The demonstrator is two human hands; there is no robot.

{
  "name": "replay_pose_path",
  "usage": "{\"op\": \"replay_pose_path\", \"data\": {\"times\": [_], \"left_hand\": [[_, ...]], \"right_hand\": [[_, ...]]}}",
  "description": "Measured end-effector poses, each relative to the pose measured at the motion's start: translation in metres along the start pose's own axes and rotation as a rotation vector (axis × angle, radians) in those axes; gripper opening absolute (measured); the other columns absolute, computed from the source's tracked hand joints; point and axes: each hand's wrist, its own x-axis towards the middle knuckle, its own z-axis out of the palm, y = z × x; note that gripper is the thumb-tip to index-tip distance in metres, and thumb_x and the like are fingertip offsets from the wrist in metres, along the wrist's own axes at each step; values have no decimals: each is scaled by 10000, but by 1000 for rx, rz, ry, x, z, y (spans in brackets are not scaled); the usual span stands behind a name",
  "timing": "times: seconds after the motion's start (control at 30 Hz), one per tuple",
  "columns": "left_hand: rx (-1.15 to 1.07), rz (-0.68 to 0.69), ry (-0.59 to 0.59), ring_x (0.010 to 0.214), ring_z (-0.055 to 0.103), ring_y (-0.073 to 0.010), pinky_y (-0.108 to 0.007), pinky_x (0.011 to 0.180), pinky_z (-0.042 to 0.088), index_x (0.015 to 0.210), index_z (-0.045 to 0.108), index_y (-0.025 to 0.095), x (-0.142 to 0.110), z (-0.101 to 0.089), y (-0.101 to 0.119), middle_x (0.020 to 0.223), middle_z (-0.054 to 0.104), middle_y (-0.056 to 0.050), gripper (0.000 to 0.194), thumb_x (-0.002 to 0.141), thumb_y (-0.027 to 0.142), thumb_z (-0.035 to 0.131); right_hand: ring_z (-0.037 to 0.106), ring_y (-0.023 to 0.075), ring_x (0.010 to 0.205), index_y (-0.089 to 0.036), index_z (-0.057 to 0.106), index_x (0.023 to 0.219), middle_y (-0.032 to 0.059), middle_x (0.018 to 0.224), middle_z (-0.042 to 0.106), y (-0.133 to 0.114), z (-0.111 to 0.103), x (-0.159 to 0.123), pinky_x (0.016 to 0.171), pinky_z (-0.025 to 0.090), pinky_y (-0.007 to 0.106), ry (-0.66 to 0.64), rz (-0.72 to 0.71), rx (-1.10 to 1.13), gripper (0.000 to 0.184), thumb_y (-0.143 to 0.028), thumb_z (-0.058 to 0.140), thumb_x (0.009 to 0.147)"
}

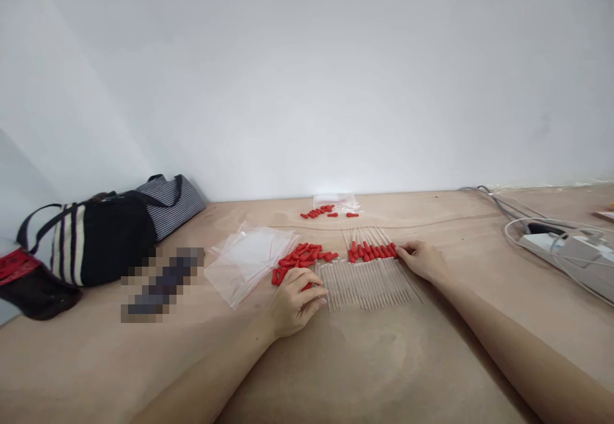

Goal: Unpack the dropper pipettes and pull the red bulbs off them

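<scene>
My right hand (425,261) is closed, its thumb and fingertips at the right end of a row of red rubber bulbs (373,252). It pinches the end bulb; thin clear tubes stick out behind the row. In front of the row, many slender clear glass droppers (363,283) lie side by side. My left hand (298,302) rests on the table at their left end, with curved fingers slightly apart. A loose heap of red rubber bulbs (301,255) lies just beyond it. One bit of red shows between its fingers, and whether they touch it I cannot tell.
Clear zip bags (249,254) lie left of the heap. Further back are more red bulbs (319,211) by a small bag (333,200). Dark bags (115,238) stand at the left. A white power strip (570,258) with cables lies right. A pixelated patch hides something left.
</scene>
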Motion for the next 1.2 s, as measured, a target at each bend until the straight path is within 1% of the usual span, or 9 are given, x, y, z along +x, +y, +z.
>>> {"op": "replay_pose_path", "data": {"times": [0.2,0.27,0.43,0.57,0.77,0.9,1.03,1.1,1.2], "left_hand": [[99,108,-29,829,515,-171,-321,752,403,851,618,207,1,3,1,846,616,-42,111,805,218,518],[99,86,-31,810,511,-174,-319,744,411,849,622,194,8,6,7,830,617,-50,124,812,228,508],[-107,-284,46,809,518,-184,-332,755,429,901,624,159,39,23,27,822,626,-67,219,844,268,443],[-395,-601,29,690,546,-167,-295,646,439,716,609,164,58,43,37,677,613,-20,306,859,312,383],[-528,-722,112,637,574,-135,-242,578,446,734,517,165,58,56,30,670,600,-7,200,848,263,386],[-355,-620,70,613,578,-143,-257,578,447,767,493,170,47,38,21,656,586,-6,125,840,231,412],[-39,-323,24,711,568,-160,-277,643,452,839,521,165,31,20,14,764,588,-38,135,859,209,395],[88,-184,4,739,555,-167,-286,674,450,855,535,160,23,17,11,787,584,-51,159,871,209,385],[236,-49,4,714,536,-172,-300,671,438,815,552,151,17,17,9,779,589,-61,204,884,215,371]], "right_hand": [[602,228,712,-194,658,733,69,690,666,-7,-1,-7,634,392,315,72,19,127,285,-401,461,734],[601,197,673,-172,648,784,64,703,665,-15,0,-13,584,407,278,61,-22,221,345,-429,420,763],[589,161,661,-154,636,760,55,749,666,-50,16,-47,567,435,245,-14,-191,420,403,-494,420,770],[564,152,624,-172,634,758,54,718,661,-72,22,-75,568,429,263,-34,-352,559,302,-432,483,771],[556,145,622,-203,637,825,24,697,643,-76,15,-82,622,379,290,5,-561,404,230,-369,479,806],[559,149,685,-209,611,763,11,699,630,-68,7,-74,689,336,307,203,-676,265,165,-324,499,805],[551,157,780,-231,609,833,18,814,650,-67,2,-75,767,285,328,528,-869,26,106,-303,574,764],[549,152,825,-266,605,901,3,886,657,-70,4,-80,827,243,342,585,-990,-94,149,-311,589,759],[544,139,872,-281,592,954,-18,929,661,-76,11,-88,890,184,352,566,-1089,-168,177,-291,576,778]]}}
